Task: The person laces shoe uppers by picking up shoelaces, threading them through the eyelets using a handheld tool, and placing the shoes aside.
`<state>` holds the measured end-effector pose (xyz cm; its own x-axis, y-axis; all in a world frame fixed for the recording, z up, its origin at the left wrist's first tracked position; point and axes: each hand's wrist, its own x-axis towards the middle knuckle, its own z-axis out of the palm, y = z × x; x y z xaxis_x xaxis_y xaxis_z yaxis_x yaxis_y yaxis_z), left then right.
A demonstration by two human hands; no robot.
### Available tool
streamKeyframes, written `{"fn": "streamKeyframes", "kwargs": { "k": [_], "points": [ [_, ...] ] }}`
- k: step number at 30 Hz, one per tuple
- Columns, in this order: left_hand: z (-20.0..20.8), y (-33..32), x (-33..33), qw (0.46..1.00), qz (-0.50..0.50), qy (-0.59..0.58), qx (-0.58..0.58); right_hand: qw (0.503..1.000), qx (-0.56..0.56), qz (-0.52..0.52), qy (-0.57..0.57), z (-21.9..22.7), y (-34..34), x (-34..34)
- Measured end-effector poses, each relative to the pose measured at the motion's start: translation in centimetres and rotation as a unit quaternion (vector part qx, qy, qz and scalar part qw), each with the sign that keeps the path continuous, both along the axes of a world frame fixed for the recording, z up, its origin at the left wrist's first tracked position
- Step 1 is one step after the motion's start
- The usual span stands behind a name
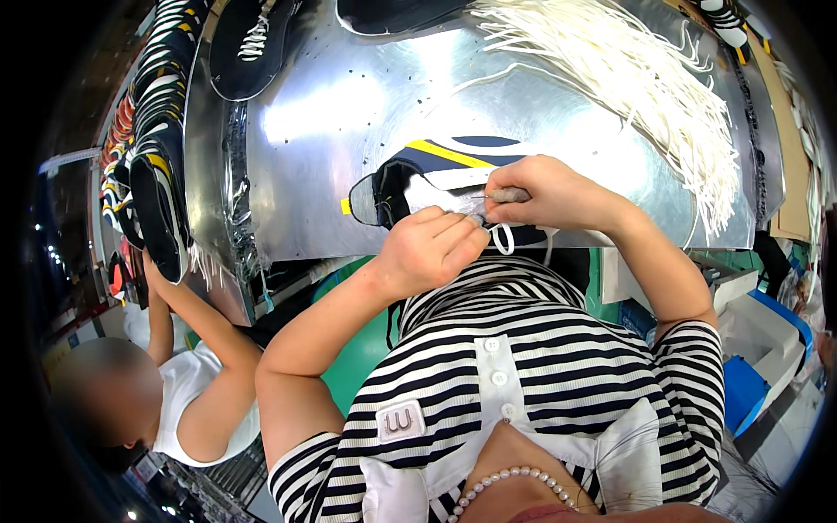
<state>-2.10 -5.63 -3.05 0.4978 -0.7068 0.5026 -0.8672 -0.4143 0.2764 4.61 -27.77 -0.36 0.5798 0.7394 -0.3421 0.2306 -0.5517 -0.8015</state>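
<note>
A navy shoe [410, 161] with white and yellow stripes lies on its side at the near edge of the metal table, its dark opening to the left. My left hand [432, 248] is closed, its fingers pinching the shoe near the lacing edge; the fingertips are partly hidden. In my right hand [554, 193] is an awl-like tool [508, 195] with a short brownish handle, its thin metal tip pointing left toward my left fingertips. A loop of white shoelace [504, 240] hangs between the hands at the shoe's near side.
A pile of white laces [645, 78] covers the far right of the metal table [305, 192]. Dark shoes [248, 52] lie at the back, and a long row of shoes [161, 131] stands at the left. A co-worker [200, 383] sits at lower left, reaching toward that row.
</note>
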Motion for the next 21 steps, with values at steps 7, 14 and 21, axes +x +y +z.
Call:
{"fn": "streamKeyframes", "kwargs": {
  "k": [7, 14, 21],
  "points": [
    [0.5, 0.5, 0.2, 0.991, -0.021, 0.129, -0.007, 0.868, 0.328, -0.365, -0.075, 4.1, -2.6, 1.5],
    [2.5, -0.7, 0.1, 0.882, 0.232, 0.403, -0.073, 0.961, 0.21, -0.181, 0.013, -0.4, 0.1, 0.0],
    [2.3, -1.5, 0.7, 0.872, 0.33, 0.351, -0.084, 0.968, 0.185, -0.165, 0.04, -1.5, 1.9, 1.2]
  ]
}}
